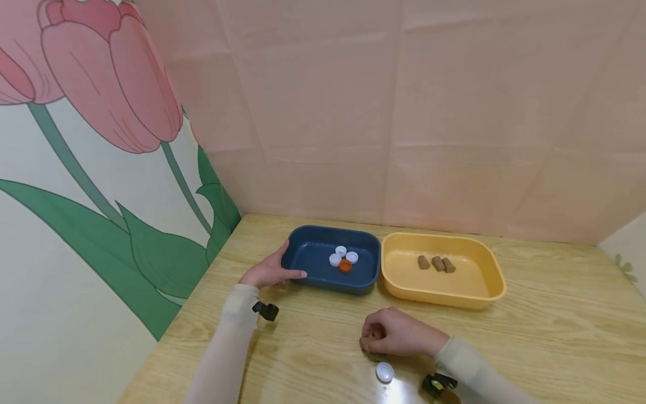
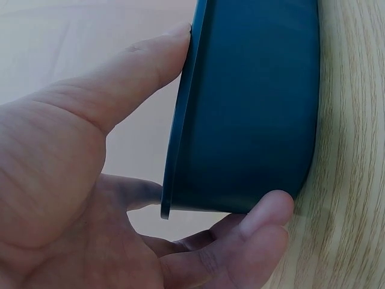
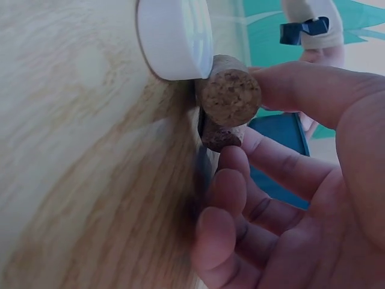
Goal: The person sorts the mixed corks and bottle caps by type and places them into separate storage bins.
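My left hand (image 1: 267, 273) holds the left end of a blue tray (image 1: 330, 285), thumb on its rim (image 2: 191, 78) and fingers bent round the outside corner. Over the table, my right hand (image 1: 398, 332) has its thumb and fingers round a brown cork (image 3: 230, 97); a second cork (image 3: 221, 136) lies right beside it at the fingertips. Close to them is a white bottle cap (image 1: 384, 372), lying flat on the table. Inside the blue tray are an orange cap (image 1: 345, 266) and several white caps (image 1: 351, 257).
A yellow tray (image 1: 444, 298) stands just right of the blue one and holds 3 corks (image 1: 437, 264). Behind both hangs a pink cloth (image 1: 393, 112). A tulip-painted wall (image 1: 101, 168) borders the wooden table (image 1: 313, 348) on the left. Something brown (image 1: 449, 396) shows beside my right wrist.
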